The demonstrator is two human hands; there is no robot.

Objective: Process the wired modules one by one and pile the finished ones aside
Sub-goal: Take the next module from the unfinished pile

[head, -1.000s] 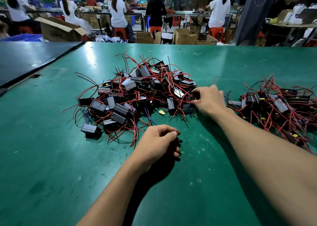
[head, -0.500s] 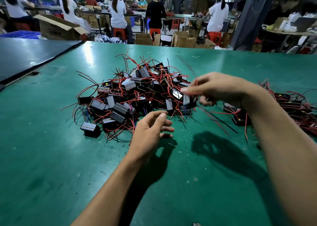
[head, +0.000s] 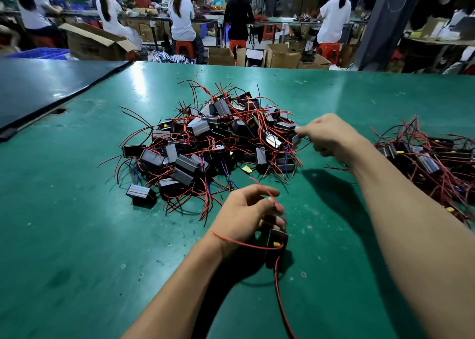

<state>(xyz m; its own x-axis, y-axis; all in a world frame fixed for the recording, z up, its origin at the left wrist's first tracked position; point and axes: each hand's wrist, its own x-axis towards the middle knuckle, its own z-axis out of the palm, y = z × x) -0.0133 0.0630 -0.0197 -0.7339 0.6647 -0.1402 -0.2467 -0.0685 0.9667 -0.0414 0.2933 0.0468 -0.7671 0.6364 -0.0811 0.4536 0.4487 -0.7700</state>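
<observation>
Wired modules on green table (head: 77, 235): two piles, one unit in hand.
Large heap (head: 213, 143) centre; left hand (head: 244, 215) grips single black module (head: 276, 244) near front edge, red lead over fingers; right hand (head: 331, 135) at heap's right edge, blurred, grip undeterminable; second pile (head: 431, 158) far right.

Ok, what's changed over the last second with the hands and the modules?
The right hand lifted one module out of the central pile, passed it across and has gone back to the pile's right edge; whether it grips another is unclear. The left hand, an empty fist before, now holds that module, its red wire trailing towards the camera. The pile on the right looks unchanged.
</observation>
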